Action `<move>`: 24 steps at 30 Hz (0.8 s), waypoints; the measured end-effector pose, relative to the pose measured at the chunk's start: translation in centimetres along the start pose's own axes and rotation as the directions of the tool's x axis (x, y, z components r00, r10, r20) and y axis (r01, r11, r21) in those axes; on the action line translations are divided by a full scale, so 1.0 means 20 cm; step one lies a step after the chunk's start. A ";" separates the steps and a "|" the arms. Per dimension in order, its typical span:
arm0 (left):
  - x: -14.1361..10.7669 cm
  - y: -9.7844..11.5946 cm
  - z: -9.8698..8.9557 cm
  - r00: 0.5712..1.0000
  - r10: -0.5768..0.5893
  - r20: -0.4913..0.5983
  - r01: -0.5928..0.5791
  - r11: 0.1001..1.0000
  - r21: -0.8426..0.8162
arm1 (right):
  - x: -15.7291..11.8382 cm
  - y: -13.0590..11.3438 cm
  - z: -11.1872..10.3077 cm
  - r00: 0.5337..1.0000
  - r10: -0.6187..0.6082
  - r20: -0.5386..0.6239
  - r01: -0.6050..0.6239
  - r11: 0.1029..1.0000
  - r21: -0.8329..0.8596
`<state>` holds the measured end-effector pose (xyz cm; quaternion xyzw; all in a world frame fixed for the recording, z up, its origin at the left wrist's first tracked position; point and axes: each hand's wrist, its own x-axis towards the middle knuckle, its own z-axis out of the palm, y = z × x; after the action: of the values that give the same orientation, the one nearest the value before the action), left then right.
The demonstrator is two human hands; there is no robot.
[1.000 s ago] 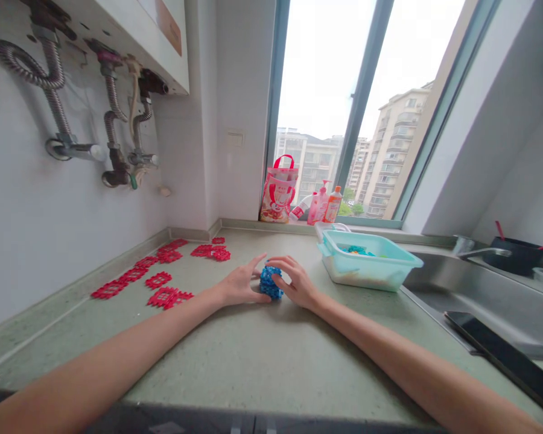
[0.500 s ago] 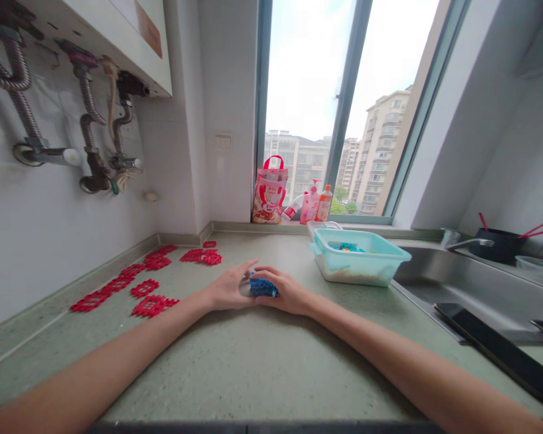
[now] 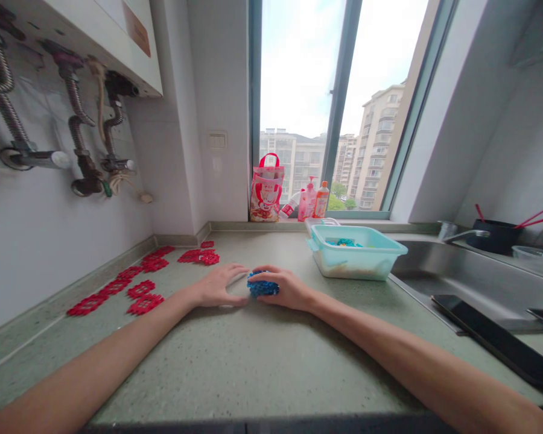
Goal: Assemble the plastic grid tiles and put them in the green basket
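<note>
A blue cluster of interlocking plastic pieces (image 3: 263,286) rests at the middle of the counter, partly covered by fingers. My right hand (image 3: 292,290) wraps round it from the right, thumb low and fingers over the top. To its left, my left hand (image 3: 219,286) is apart from the cluster, thumb and fingers spread with nothing between them. Flat red interlocking pieces (image 3: 145,304) lie in several groups on the left side of the counter, nearest to my left forearm.
A light-teal plastic tub (image 3: 357,265) with blue pieces inside stands right of my hands. Beyond it is a steel sink (image 3: 479,271), with a long black object (image 3: 493,340) across its near edge. Bottles (image 3: 314,199) and a red-handled bag (image 3: 266,193) stand by the window.
My left hand has drawn away leftward from the blue cluster, opening a gap. My right hand keeps its hold. The whole view has shifted slightly.
</note>
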<state>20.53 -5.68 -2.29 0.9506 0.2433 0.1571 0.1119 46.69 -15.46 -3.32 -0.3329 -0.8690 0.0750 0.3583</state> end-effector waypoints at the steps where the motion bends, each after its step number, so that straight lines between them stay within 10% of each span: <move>1: 0.00 0.00 0.00 1.000 0.001 0.000 -0.001 1.000 -0.003 | 0.00 0.00 -0.01 1.000 0.001 -0.007 -0.001 1.000 -0.008; 9: -0.01 -0.02 0.00 1.000 -0.003 0.019 0.002 1.000 0.012 | -0.02 0.05 -0.50 0.942 -0.063 -0.330 -0.062 0.932 -0.356; 15: -0.01 -0.01 -0.01 0.999 -0.018 0.029 0.017 1.000 0.012 | -0.24 0.22 -0.98 0.833 0.039 -0.552 -0.439 0.655 -0.616; 24: -0.01 0.04 -0.02 0.982 -0.144 0.124 0.126 0.982 0.141 | -0.37 0.29 -1.10 0.811 0.117 -0.573 -0.542 0.518 -0.662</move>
<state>20.52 -6.44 -1.68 0.9456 0.3090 0.0685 0.0750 68.33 -18.05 6.35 -0.6287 -0.6126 -0.3362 0.3413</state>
